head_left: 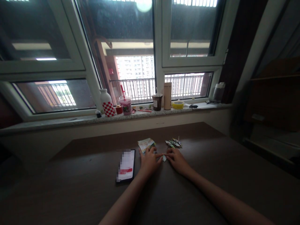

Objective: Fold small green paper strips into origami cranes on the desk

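A small piece of folded paper [164,158], pale with a greenish tint, lies on the dark table between my hands. My left hand [150,161] has its thumb and index finger closed at the paper's left side. From the right, my right hand [178,160] pinches the same paper with its fingertips, which hide part of its edges. Just beyond my left hand sits a stack of printed paper sheets [145,145]. Past my right hand is a small pile of folded paper pieces [174,143] with pointed ends.
A phone [126,165] with a lit screen lies left of my left forearm. Along the windowsill stand a checkered bottle [107,104], a pink drink cup [125,104], a dark drink cup [157,102], a tan flask [167,96], yellow tape [177,105] and scissors [193,106].
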`<act>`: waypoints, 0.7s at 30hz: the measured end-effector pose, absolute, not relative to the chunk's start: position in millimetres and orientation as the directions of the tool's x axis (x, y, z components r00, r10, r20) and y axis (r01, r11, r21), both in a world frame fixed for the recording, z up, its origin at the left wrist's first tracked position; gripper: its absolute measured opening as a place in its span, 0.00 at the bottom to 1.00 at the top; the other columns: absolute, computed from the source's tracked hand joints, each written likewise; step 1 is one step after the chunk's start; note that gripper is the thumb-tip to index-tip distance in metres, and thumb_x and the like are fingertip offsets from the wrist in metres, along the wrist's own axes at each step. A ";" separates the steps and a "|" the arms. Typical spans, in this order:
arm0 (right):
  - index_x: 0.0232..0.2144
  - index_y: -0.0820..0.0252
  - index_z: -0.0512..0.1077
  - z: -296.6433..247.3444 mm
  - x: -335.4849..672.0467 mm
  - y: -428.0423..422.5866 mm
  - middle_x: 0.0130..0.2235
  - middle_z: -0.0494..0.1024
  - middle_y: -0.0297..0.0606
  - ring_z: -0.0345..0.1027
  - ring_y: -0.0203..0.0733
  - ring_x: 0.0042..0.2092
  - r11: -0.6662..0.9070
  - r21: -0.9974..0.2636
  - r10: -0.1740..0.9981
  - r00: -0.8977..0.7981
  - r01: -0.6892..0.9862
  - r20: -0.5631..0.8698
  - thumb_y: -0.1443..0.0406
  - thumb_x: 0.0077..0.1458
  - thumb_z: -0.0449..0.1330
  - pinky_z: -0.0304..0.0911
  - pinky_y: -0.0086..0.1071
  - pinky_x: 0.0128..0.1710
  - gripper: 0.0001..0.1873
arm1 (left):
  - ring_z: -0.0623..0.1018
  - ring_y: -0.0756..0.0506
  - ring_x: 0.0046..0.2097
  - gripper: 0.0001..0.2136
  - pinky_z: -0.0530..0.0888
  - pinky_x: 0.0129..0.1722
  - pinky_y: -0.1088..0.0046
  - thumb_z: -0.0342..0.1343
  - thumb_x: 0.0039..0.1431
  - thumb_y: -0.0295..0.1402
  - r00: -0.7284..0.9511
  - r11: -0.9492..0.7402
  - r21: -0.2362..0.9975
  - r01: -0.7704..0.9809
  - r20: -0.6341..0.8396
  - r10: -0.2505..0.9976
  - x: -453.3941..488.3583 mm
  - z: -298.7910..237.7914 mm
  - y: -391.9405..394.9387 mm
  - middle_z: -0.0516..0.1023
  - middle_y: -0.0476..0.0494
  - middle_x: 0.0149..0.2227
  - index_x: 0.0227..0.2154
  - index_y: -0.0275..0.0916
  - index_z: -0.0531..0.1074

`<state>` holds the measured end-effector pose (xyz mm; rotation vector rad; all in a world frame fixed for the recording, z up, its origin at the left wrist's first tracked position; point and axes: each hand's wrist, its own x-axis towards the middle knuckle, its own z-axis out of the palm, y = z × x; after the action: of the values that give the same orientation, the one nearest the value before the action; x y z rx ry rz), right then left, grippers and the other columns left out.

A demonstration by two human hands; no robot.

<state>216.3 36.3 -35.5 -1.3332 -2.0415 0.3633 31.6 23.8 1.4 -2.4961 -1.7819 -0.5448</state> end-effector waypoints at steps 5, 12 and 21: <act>0.44 0.57 0.79 -43.6 217.4 42.9 0.46 0.75 0.45 0.66 0.47 0.51 0.465 -0.572 0.877 -0.262 0.676 0.403 0.68 0.57 0.59 0.60 0.39 0.55 0.13 | 0.65 0.35 0.58 0.14 0.42 0.59 0.28 0.55 0.58 0.51 0.271 -0.331 0.199 0.922 0.275 0.922 33.3 4.6 22.6 0.71 0.47 0.55 0.45 0.62 0.77; 0.39 0.59 0.80 -36.2 224.6 39.1 0.45 0.77 0.44 0.69 0.45 0.49 0.474 -0.662 0.875 -0.227 0.581 0.427 0.67 0.58 0.57 0.62 0.39 0.54 0.12 | 0.64 0.34 0.59 0.15 0.40 0.59 0.28 0.57 0.55 0.52 0.261 -0.312 0.216 0.925 0.233 0.937 33.6 9.5 23.6 0.70 0.46 0.56 0.45 0.62 0.77; 0.33 0.57 0.81 -23.2 234.4 28.4 0.43 0.74 0.42 0.68 0.44 0.48 0.551 -0.581 0.829 -0.315 0.599 0.462 0.68 0.53 0.60 0.62 0.39 0.53 0.09 | 0.63 0.33 0.59 0.16 0.39 0.59 0.28 0.57 0.55 0.53 0.270 -0.312 0.187 0.932 0.219 0.938 34.1 12.4 24.6 0.70 0.45 0.56 0.45 0.61 0.77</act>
<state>234.4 28.4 -23.2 -1.1475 -2.0370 0.3911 34.1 24.6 12.4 -2.5197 -1.8546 -0.4588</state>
